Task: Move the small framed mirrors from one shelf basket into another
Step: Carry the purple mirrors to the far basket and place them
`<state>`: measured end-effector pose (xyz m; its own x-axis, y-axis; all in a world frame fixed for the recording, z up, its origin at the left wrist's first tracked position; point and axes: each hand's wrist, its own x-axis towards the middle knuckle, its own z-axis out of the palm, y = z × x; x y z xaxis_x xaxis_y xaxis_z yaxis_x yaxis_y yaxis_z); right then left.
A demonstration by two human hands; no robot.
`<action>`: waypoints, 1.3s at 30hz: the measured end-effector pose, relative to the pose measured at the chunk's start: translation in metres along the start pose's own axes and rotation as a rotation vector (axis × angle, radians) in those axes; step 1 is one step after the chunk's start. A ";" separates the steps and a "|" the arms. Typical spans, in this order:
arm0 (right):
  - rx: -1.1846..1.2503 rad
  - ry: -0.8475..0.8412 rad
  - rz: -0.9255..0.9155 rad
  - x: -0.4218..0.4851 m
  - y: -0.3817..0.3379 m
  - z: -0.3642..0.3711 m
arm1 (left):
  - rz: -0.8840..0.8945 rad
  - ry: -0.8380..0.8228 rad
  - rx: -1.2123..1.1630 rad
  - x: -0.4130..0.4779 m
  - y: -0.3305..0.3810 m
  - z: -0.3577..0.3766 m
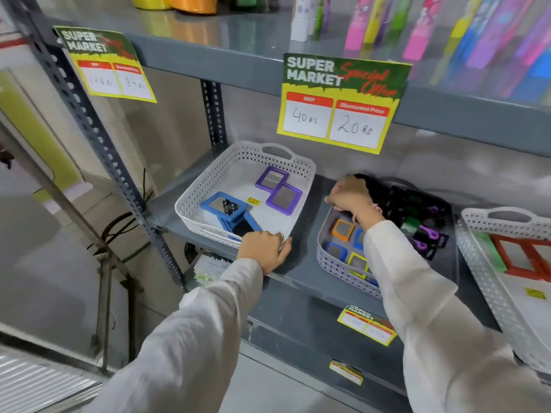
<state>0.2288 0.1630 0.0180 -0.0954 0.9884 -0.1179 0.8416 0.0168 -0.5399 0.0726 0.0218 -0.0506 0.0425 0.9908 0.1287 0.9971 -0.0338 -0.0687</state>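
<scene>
A white perforated basket on the grey shelf holds two purple-framed mirrors at its back right and a stack of blue-framed mirrors at its front left. My left hand curls over this basket's front rim. To the right, a smaller grey basket holds several small mirrors, among them an orange-framed mirror, a blue-framed one and a yellow-framed one. My right hand reaches down at this basket's far left end, fingers bent; what they touch is hidden.
Black packs with purple and green items fill the grey basket's far side. Another white basket with red frames stands at the right. A price sign hangs from the upper shelf. A slotted steel post rises at the left.
</scene>
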 end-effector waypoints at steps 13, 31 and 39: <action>-0.102 -0.210 -0.180 0.055 -0.059 0.079 | -0.011 -0.037 -0.019 0.004 -0.004 0.005; -0.349 -0.359 -0.311 0.094 -0.060 0.081 | 0.001 -0.032 -0.046 0.005 -0.005 0.006; 0.029 -0.297 -0.192 0.083 -0.046 0.063 | -0.019 -0.037 -0.027 0.003 -0.002 0.000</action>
<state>0.1491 0.2345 -0.0191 -0.4046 0.8805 -0.2470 0.7781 0.1896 -0.5989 0.0707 0.0248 -0.0497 0.0218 0.9954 0.0930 0.9991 -0.0182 -0.0395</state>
